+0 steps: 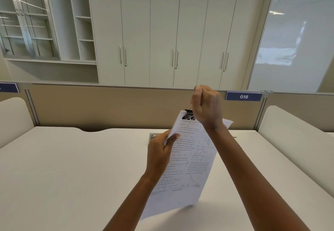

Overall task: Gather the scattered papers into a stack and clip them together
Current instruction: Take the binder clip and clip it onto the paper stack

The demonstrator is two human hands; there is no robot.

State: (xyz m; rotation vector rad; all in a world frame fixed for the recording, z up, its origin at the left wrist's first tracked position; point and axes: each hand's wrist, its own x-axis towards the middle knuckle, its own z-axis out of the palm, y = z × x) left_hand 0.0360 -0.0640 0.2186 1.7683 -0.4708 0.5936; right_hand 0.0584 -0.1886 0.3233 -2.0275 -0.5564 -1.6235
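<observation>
A stack of printed white papers is held up above the desk, tilted, its lower edge near the desk top. My left hand grips the stack's left edge, thumb on the front sheet. A black binder clip sits on the top edge of the stack. My right hand is curled at the top of the stack, its fingers pinching the clip's wire handle. The clip's right part is hidden behind that hand.
A white desk spreads below the papers. A beige partition with a blue "016" label runs along its far edge. A grey cable cover lies behind the left hand. White side panels stand left and right.
</observation>
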